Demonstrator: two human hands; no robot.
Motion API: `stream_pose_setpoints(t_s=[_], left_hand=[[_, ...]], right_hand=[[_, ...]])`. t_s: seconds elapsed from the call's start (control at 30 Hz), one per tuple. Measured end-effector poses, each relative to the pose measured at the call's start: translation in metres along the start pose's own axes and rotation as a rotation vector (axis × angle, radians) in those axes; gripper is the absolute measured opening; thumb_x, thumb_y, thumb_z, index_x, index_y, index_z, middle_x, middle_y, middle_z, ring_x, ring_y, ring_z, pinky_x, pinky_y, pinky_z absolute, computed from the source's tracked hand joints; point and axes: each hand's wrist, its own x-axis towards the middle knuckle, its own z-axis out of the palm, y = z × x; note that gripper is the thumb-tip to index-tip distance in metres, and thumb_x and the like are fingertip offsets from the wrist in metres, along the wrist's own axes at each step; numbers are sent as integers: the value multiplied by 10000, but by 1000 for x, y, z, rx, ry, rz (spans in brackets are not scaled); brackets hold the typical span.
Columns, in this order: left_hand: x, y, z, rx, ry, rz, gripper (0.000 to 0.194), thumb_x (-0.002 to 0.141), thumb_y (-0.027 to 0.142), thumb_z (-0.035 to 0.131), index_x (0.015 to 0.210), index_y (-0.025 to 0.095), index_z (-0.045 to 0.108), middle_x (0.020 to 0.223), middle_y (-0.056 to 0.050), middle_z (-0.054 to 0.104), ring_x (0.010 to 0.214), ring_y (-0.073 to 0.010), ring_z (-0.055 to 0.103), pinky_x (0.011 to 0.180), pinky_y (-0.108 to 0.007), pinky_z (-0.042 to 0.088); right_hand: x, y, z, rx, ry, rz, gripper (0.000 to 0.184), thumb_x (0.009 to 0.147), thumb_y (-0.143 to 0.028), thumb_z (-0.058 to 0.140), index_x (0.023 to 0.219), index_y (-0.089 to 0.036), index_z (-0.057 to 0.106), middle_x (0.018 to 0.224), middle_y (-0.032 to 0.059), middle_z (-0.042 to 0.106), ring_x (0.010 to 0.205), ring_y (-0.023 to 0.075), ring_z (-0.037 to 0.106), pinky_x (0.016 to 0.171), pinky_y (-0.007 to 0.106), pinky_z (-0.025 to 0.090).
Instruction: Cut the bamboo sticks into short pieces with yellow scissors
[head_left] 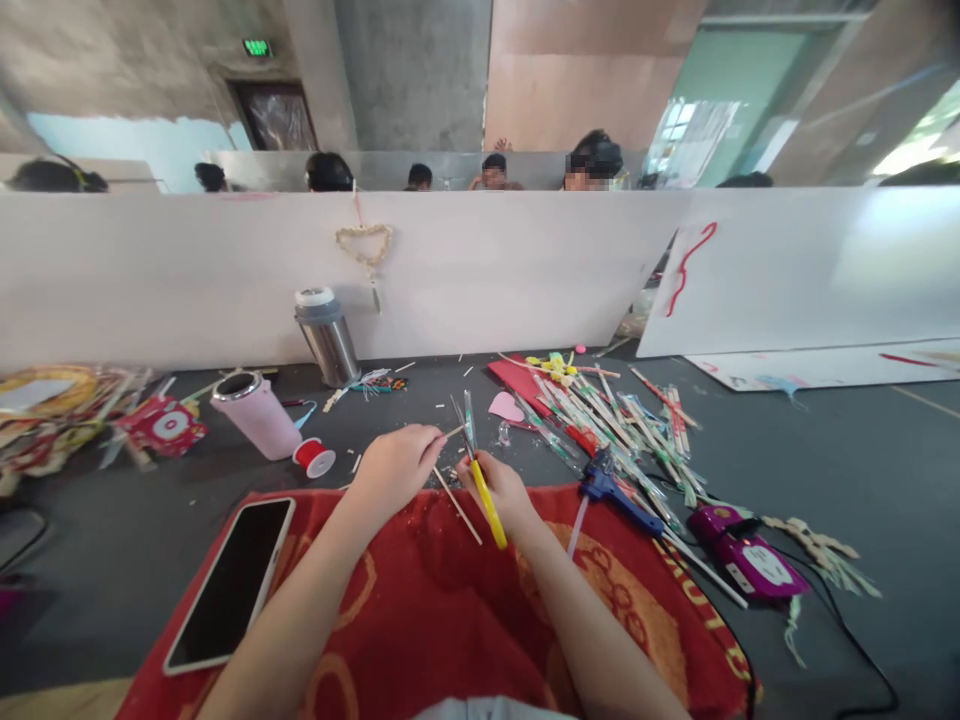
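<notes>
My left hand (401, 462) is closed, pinching a thin pale stick (454, 433) whose far end reaches the blades of the scissors. My right hand (506, 490) grips scissors (487, 505) with yellow handles; their blades point up and away, slightly apart. A longer pale wooden stick (459, 508) slants below both hands, over the red towel (435, 620). I cannot tell whether my left hand also holds its upper end. Small cut bits lie scattered on the dark table around my hands. A pink heart-shaped piece (507, 406) is just beyond the scissors.
A phone (232, 580) rests on the towel's left. Behind it stand a pink cup (259, 420), red ribbon spool (313, 458) and steel thermos (330, 340). To the right are wrapped sticks (600, 430), a blue glue gun (619, 495) and a corded purple box (750, 560). White partitions (487, 270) stand ahead.
</notes>
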Motion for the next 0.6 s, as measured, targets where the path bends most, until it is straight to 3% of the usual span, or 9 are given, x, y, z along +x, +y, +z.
stream_pose_setpoints(t_s=[0.23,0.43,0.6], left_hand=[[8,-1,16,59,19,49,268,953,296,409,984,216,664,945,-37,711,857,-185,668,683,-260,460],[13,-9,38,80,148,186,301,951,278,383,983,198,672,873,-43,718,771,-162,668,622,-238,461],[16,-16,41,-10,145,244,303,921,207,376,994,202,670,1046,-42,728,924,-176,685,732,-265,525]], right_hand=[[-4,5,3,-73,23,23,326,889,-514,446,846,-215,568,805,57,683,769,188,657,647,241,398],[-8,5,0,-76,56,-12,409,890,-577,393,942,-194,527,842,75,655,775,214,634,703,296,423],[-8,5,-4,-105,26,-41,449,884,-613,367,951,-188,492,814,74,606,787,227,605,724,330,431]])
